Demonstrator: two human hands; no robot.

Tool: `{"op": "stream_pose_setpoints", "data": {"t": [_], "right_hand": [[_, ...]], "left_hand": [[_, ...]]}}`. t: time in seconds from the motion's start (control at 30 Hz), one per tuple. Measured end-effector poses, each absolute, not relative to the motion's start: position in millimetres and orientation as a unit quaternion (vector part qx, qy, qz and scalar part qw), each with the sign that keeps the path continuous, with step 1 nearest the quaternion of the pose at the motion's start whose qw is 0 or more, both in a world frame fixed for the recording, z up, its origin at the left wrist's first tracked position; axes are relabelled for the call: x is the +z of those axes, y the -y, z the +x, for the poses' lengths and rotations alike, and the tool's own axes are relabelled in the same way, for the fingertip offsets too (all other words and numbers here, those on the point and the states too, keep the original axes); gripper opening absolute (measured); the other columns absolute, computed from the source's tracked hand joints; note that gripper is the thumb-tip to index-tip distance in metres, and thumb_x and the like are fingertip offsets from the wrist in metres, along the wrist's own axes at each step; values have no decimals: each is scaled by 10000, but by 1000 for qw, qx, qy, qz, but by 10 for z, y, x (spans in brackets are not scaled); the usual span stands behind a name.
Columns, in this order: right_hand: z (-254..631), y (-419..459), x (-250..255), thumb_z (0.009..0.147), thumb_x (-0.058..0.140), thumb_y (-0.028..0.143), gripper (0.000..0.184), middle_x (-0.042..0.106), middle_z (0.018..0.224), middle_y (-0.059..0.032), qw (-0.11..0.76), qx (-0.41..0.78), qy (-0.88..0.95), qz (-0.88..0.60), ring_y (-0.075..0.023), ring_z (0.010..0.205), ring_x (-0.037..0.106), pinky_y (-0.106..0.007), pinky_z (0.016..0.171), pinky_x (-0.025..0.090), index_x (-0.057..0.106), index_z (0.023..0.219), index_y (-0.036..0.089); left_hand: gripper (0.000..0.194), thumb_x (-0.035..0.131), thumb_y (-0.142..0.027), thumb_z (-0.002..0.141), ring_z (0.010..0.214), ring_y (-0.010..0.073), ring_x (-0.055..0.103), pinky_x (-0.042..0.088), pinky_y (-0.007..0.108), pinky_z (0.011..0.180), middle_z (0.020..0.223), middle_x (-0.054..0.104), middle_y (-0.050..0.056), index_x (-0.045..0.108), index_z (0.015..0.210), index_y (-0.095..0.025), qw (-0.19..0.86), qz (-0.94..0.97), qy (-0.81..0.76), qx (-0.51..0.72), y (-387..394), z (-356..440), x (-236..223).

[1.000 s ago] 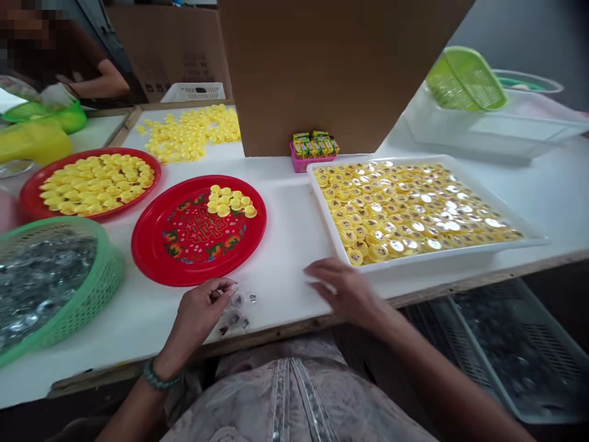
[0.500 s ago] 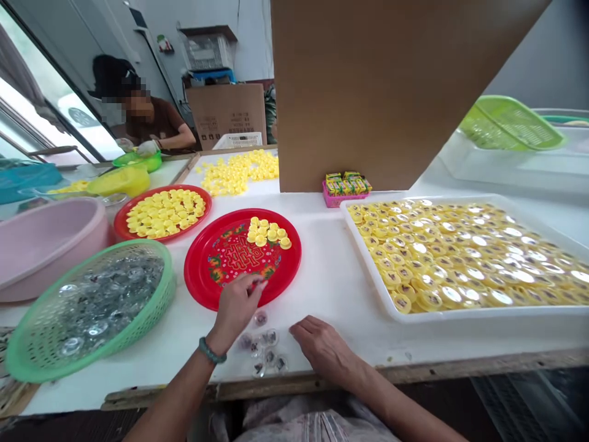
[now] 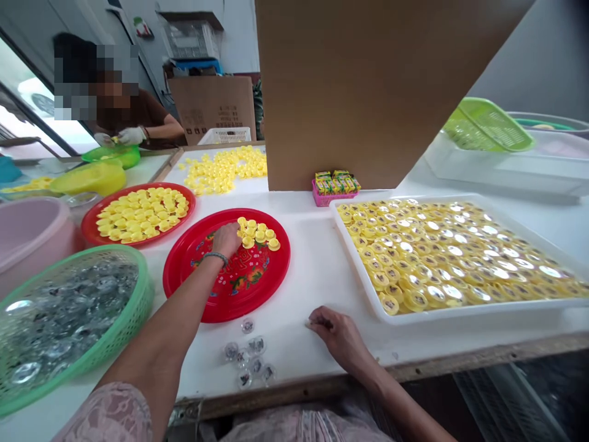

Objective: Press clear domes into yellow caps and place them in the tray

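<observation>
My left hand [image 3: 227, 240] reaches over a red patterned tray [image 3: 177, 276], its fingertips against a small group of yellow, cap-shaped plastic pieces [image 3: 260, 236]. The hand itself hides what the fingers do there. My right hand [image 3: 338, 336] rests low over the white table, thumb and fingers pinched together; anything between them is too small to name. Between me and the tray lie several small clear round plastic pieces [image 3: 256, 366] with dark prints inside. One more clear piece [image 3: 247, 325] sits just in front of the tray rim.
At left stand a green basket [image 3: 146, 288] of clear pieces, a pink basin [image 3: 37, 227] and a second red tray [image 3: 87, 228] of yellow pieces. A white tray [image 3: 356, 270] of yellow discs fills the right. Behind are cardboard [image 3: 368, 92], a pink basket [image 3: 335, 197] and a gloved co-worker [image 3: 151, 116].
My left hand has moved forward from the tray's near edge to the yellow pieces. My right hand has shifted slightly right, its fingers now pinched. The view has turned a little.
</observation>
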State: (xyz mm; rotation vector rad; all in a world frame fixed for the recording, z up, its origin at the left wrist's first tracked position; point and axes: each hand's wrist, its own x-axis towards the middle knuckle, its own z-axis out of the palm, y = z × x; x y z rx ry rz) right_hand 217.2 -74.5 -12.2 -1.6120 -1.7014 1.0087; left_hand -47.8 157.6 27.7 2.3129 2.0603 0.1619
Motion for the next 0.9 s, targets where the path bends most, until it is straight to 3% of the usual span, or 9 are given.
{"op": "stream_pose_setpoints", "data": {"t": [0.33, 0.63, 0.9], "right_hand": [[2184, 823, -58, 771, 589, 223, 50, 610, 664, 8, 351, 417, 592, -594, -135, 635, 550, -222, 599, 396, 589, 750, 178], [2212, 894, -69, 780, 583, 240, 96, 588, 627, 15, 347, 395, 606, -596, -128, 598, 528, -225, 573, 400, 578, 709, 176], [2254, 926, -164, 797, 565, 276, 128, 565, 616, 16, 343, 387, 605, -605, -137, 585, 501, -230, 551, 378, 552, 706, 187]], "left_hand": [[436, 538, -245, 691, 947, 320, 605, 459, 371, 791, 1018, 655, 167, 570, 1104, -111, 8, 745, -667, 27, -1337, -514, 236], [464, 529, -233, 706, 982, 312, 592, 450, 365, 825, 1049, 644, 154, 559, 1158, -132, 13, 757, -652, 35, -1081, -560, 234], [340, 547, -242, 709, 901, 273, 616, 463, 326, 762, 966, 648, 133, 593, 1034, -153, 3, 744, -667, 43, -1214, -564, 305]]}}
